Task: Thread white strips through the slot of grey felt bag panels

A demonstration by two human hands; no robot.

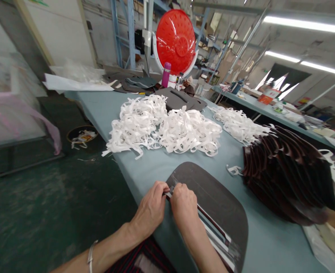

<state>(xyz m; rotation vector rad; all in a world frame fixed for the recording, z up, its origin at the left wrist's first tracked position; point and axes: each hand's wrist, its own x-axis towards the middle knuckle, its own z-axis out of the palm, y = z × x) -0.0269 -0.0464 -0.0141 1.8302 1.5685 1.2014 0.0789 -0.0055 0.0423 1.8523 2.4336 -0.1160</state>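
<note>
The left hand [152, 204] pinches a white strip [169, 195] at the edge of a gray panel [215, 193]; the curled right hand [183, 201] hides its grip.

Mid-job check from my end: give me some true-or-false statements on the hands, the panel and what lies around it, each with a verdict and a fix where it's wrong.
1. The left hand and right hand are close together at the dark grey panel. True.
2. The bracelet circles the right arm. False: the bracelet is on the left arm.
3. White strips lie in loose, tangled heaps beyond the panel. True.
4. The stack of dark brown pieces sits to the left of the panel. False: the stack is to its right.
5. A purple bottle shows in front of the large red disc. True.
</note>
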